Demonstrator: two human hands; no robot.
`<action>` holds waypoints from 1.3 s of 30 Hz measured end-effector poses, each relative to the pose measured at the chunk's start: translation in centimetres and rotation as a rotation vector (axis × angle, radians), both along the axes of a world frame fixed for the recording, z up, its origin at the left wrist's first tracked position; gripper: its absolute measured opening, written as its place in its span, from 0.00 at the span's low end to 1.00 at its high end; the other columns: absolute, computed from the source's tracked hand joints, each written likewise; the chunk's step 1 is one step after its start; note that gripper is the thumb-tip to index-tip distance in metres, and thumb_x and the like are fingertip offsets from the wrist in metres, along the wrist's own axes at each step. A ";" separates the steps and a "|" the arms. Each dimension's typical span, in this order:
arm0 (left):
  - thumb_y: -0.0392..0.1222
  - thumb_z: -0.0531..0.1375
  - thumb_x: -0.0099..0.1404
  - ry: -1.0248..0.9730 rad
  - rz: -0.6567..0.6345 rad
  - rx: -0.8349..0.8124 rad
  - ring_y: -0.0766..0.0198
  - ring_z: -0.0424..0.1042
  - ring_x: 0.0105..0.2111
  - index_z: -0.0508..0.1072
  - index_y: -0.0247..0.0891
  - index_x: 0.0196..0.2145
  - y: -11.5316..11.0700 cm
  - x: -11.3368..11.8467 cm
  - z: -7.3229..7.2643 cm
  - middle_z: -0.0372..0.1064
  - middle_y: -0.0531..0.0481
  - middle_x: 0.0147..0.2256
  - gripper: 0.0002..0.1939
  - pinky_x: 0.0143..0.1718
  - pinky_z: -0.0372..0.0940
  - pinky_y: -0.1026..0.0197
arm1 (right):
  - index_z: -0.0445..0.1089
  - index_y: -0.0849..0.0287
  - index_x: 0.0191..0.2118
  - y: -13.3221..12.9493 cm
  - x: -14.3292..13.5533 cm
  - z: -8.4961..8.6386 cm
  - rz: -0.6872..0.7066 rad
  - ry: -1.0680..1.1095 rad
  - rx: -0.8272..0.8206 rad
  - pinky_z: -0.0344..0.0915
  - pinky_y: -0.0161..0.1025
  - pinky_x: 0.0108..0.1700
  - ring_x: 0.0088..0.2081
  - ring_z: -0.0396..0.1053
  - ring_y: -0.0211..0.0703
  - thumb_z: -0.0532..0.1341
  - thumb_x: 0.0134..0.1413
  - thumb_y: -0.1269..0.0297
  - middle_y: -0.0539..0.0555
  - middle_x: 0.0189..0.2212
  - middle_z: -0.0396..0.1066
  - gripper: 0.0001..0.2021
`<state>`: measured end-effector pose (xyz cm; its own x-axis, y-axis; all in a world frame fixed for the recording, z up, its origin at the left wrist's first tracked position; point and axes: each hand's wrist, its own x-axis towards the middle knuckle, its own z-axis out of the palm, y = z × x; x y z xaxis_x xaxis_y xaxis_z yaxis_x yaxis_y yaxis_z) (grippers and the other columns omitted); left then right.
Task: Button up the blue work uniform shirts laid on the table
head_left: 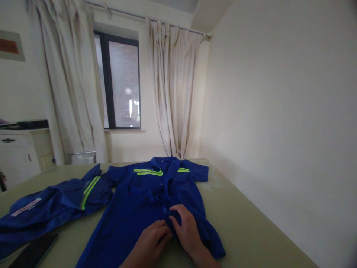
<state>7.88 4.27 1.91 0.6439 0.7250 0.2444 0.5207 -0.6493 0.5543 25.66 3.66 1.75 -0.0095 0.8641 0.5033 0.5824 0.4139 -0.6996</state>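
A blue short-sleeved work shirt (pixel 131 219) lies spread on the table, collar at the far end, with yellow-green reflective strips across its chest. Its front placket hangs partly apart at the top, and buttons show along it. My left hand (pixel 154 236) is closed on the shirt's front edge near the lower placket, fingers curled into the cloth. Just to the right, my right hand (pixel 185 227) pinches the other front edge between thumb and fingers, close to a button. The cloth between the fingertips is partly hidden.
A second blue garment (pixel 67 199) with reflective strips lies crumpled at the left. Near it is a dark flat object (pixel 35 251) at the table's front left. The green table (pixel 240 223) borders a white wall (pixel 279 111) on the right; curtains and a window stand behind.
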 end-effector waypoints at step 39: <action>0.52 0.62 0.64 -0.512 0.086 -0.474 0.56 0.73 0.40 0.81 0.38 0.38 2.8 -3.9 -0.1 0.79 0.49 0.37 0.15 0.46 0.65 0.58 | 0.80 0.50 0.42 -0.9 -0.7 0.9 0.235 -0.021 -0.068 0.66 0.35 0.47 0.42 0.72 0.42 0.60 0.65 0.70 0.50 0.38 0.72 0.11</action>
<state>4.01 7.09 1.83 0.4681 0.8715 0.1463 0.1571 -0.2449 0.9567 25.00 2.80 2.62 -0.2241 0.8690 0.4412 0.4903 0.4918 -0.7196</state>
